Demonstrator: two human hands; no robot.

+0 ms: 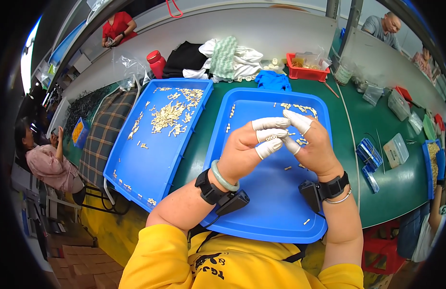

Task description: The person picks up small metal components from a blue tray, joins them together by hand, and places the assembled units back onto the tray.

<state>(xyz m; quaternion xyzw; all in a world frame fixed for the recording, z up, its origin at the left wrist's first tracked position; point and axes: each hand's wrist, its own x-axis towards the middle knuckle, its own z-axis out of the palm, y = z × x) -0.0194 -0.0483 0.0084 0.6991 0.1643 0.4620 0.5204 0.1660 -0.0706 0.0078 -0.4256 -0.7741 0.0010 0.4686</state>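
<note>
Both hands are raised over a blue tray (261,212), fingertips meeting, with white finger cots on several fingers. My left hand (242,147) is closed in a pinch on a small cream-coloured piece (272,137) with a row of round holes. My right hand (320,147) has its covered index finger and thumb bent in against the left fingertips; what lies between them is hidden. Small cream pieces (300,108) of the same colour lie along the tray's far side, and a lone small piece (306,222) rests near its front right corner.
A second blue tray (136,168) on the left holds a heap of cream pieces (167,117). Behind stand a red bottle (156,64), folded cloths (225,58) and a red bin (307,72). Blue boxes (368,154) lie at right on the green table (396,202). Other people sit around.
</note>
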